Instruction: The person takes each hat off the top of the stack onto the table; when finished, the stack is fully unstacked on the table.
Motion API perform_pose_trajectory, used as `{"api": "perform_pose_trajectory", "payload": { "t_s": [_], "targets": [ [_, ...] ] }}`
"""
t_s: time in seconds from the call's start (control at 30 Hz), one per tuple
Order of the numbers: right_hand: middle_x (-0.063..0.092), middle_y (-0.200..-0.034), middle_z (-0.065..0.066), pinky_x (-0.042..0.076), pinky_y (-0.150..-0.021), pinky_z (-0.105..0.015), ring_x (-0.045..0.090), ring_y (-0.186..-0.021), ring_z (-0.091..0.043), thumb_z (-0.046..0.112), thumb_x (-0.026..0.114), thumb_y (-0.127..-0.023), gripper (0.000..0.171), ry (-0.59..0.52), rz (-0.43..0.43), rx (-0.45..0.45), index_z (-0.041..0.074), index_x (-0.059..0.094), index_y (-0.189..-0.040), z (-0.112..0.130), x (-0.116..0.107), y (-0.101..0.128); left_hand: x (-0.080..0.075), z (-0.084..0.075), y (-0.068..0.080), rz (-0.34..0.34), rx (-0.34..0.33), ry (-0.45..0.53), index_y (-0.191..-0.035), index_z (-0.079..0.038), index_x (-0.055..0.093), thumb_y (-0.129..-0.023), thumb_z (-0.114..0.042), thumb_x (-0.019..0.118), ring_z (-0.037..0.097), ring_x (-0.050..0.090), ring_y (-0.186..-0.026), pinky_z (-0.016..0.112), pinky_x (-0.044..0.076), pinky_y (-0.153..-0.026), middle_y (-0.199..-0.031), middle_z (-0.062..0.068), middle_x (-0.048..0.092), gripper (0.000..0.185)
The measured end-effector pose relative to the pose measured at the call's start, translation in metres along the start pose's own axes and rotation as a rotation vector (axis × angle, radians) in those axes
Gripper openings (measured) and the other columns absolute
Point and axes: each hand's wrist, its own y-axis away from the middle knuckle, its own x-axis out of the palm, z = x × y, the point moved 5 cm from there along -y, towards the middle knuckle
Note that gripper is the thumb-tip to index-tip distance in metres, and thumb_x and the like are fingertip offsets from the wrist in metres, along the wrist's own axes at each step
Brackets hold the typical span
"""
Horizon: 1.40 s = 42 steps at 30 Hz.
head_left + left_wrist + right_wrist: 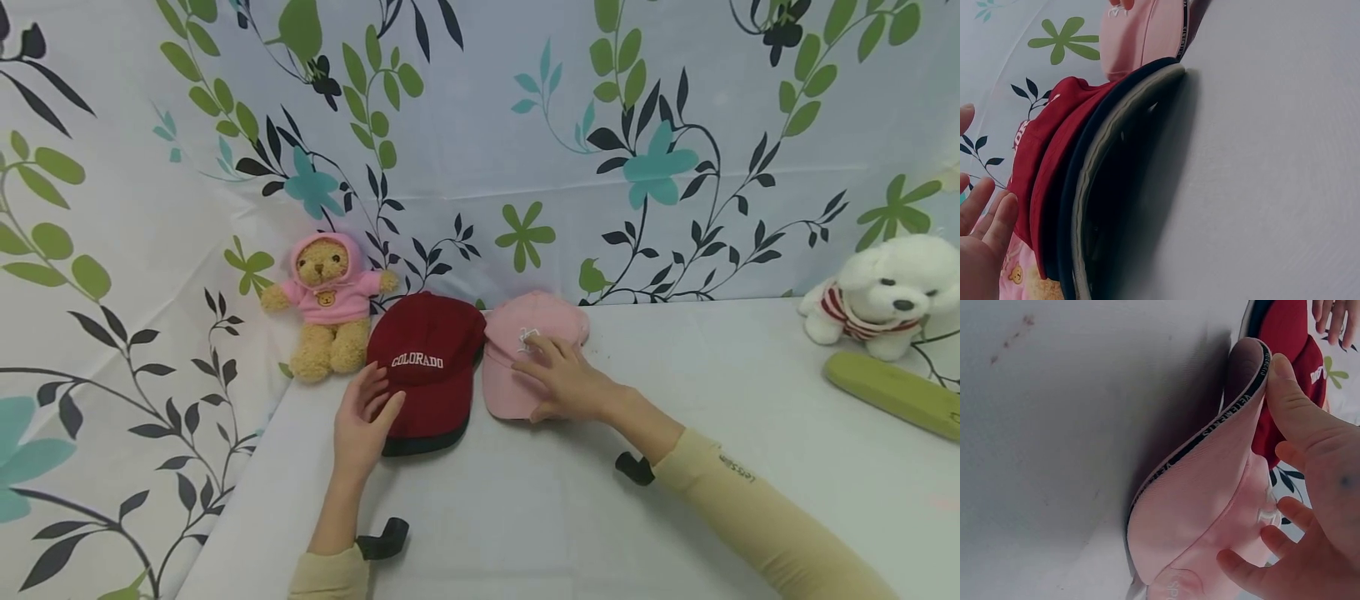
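Note:
A dark red cap point(431, 329) lettered COLORADO lies on the white table, its brim towards me. My left hand point(360, 429) is at its left side with fingers spread; whether they touch it I cannot tell. Red, navy and cream layers show along the brim point(1063, 181) in the left wrist view. Right beside it sits a pink cap point(501, 379) with a small white emblem. Over its front lies my right hand point(576, 385), fingers loosely extended. In the right wrist view the thumb point(1294, 403) is at the edge of the pink brim point(1191, 506), which bears a black lettered band.
A teddy bear point(330, 300) in a pink hoodie sits left of the red cap. At the far right are a white plush dog point(885, 292) and a long green object point(892, 392). Patterned cloth point(465, 183) hangs behind the table point(510, 525).

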Motion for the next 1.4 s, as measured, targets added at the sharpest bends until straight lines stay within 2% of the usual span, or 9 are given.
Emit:
{"api": "perform_pose_trajectory", "payload": {
  "t_s": [0.23,0.4,0.53,0.63,0.8,0.93,1.1,1.23,1.4],
  "targets": [
    [0.028,-0.154,-0.021,0.032,-0.106,-0.067,0.026,-0.138,-0.045,0.039,0.082,-0.084,0.078,-0.053,0.013,0.064,0.014,0.049,-0.15,-0.001,-0.009,-0.004,-0.007,0.003,-0.002,-0.031,-0.016,-0.024,-0.144,0.004,0.047,-0.092,0.002,0.071,0.032,0.053,-0.123,0.021,0.046,-0.098,-0.137,0.023,0.055,0.058],
    [0.031,-0.152,-0.021,0.038,-0.104,-0.061,0.031,-0.134,-0.044,0.037,0.08,-0.087,0.075,-0.131,-0.057,0.069,0.013,0.048,-0.15,-0.002,-0.019,-0.014,-0.012,0.007,-0.002,-0.044,-0.037,-0.047,-0.145,0.004,0.046,-0.092,0.0,0.072,0.032,0.052,-0.126,0.023,0.046,-0.099,-0.138,0.021,0.055,0.059],
    [0.033,-0.151,-0.02,0.042,-0.103,-0.055,0.032,-0.135,-0.041,0.034,0.077,-0.091,0.072,-0.214,-0.114,0.067,0.014,0.045,-0.152,-0.002,-0.023,-0.023,-0.016,0.011,-0.003,-0.059,-0.069,-0.081,-0.146,0.002,0.046,-0.092,-0.003,0.073,0.031,0.05,-0.13,0.033,0.044,-0.105,-0.139,0.019,0.055,0.06],
    [0.036,-0.148,-0.019,0.042,-0.103,-0.052,0.036,-0.134,-0.039,0.031,0.077,-0.091,0.07,-0.253,-0.18,0.043,0.015,0.045,-0.152,0.001,-0.024,-0.032,-0.014,-0.002,-0.001,-0.057,-0.095,-0.107,-0.145,0.006,0.045,-0.092,0.0,0.072,0.035,0.049,-0.131,0.046,0.041,-0.107,-0.14,0.024,0.053,0.061],
    [0.042,-0.143,-0.018,0.04,-0.106,-0.049,0.041,-0.13,-0.035,0.028,0.078,-0.091,0.069,-0.277,-0.239,0.03,0.01,0.048,-0.15,0.007,-0.024,-0.05,-0.013,-0.021,0.002,-0.055,-0.097,-0.139,-0.144,0.011,0.043,-0.091,0.003,0.07,0.042,0.048,-0.13,0.053,0.04,-0.107,-0.139,0.03,0.051,0.06],
    [0.044,-0.142,-0.017,0.038,-0.109,-0.046,0.043,-0.13,-0.032,0.03,0.078,-0.091,0.074,-0.319,-0.241,0.046,0.007,0.044,-0.152,0.01,-0.021,-0.062,-0.017,-0.008,0.0,-0.053,-0.108,-0.129,-0.146,0.009,0.042,-0.091,0.003,0.071,0.042,0.049,-0.129,0.055,0.039,-0.106,-0.14,0.03,0.05,0.062],
    [0.041,-0.145,-0.014,0.039,-0.109,-0.044,0.044,-0.131,-0.029,0.035,0.075,-0.093,0.077,-0.438,-0.209,0.145,0.012,0.038,-0.156,0.011,-0.015,-0.077,-0.025,0.021,-0.003,-0.054,-0.14,-0.174,-0.148,0.003,0.043,-0.092,-0.005,0.073,0.037,0.05,-0.129,0.05,0.039,-0.108,-0.141,0.023,0.051,0.064],
    [0.042,-0.143,-0.017,0.044,-0.104,-0.042,0.049,-0.124,-0.033,0.034,0.074,-0.094,0.077,-0.533,-0.196,0.199,0.011,0.036,-0.157,0.012,-0.008,-0.087,-0.029,0.031,-0.002,-0.047,-0.16,-0.228,-0.148,0.0,0.044,-0.092,-0.01,0.075,0.035,0.052,-0.126,0.049,0.041,-0.107,-0.141,0.021,0.053,0.064],
    [0.046,-0.134,-0.02,0.048,-0.096,-0.038,0.053,-0.115,-0.034,0.031,0.073,-0.095,0.076,-0.576,-0.189,0.243,0.007,0.035,-0.157,0.014,0.001,-0.098,-0.032,0.039,-0.001,-0.035,-0.201,-0.275,-0.149,-0.002,0.044,-0.091,-0.013,0.077,0.035,0.053,-0.121,0.05,0.042,-0.104,-0.141,0.02,0.053,0.068]
  ]
}}
